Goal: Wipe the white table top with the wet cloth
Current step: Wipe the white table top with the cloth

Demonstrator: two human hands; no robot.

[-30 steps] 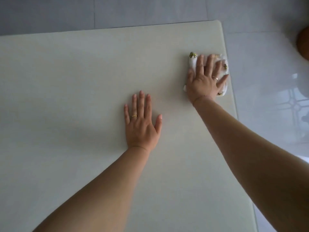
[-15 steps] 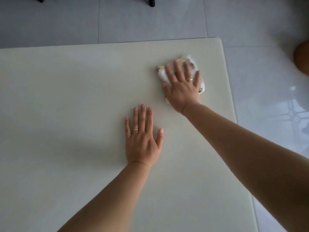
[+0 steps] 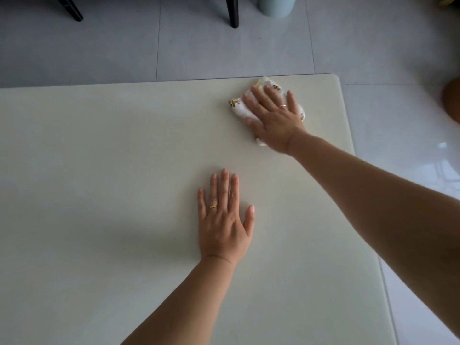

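The white table top (image 3: 104,170) fills most of the view. A crumpled white cloth with small yellow prints (image 3: 240,109) lies near the table's far right corner. My right hand (image 3: 275,118) presses flat on top of it with fingers spread, covering most of the cloth. My left hand (image 3: 225,220) rests palm down on the bare table nearer to me, fingers apart, holding nothing. A gold ring shows on each hand.
The table's far edge and right edge (image 3: 348,135) are close to the cloth. Beyond lies grey tiled floor with dark furniture legs (image 3: 232,13), a pale blue bin (image 3: 276,5) and a brown round object (image 3: 451,98) at the right.
My right hand has slid the cloth from the right edge leftward and toward the far edge. The view has tilted up, showing more floor. My left hand has stayed flat in place.
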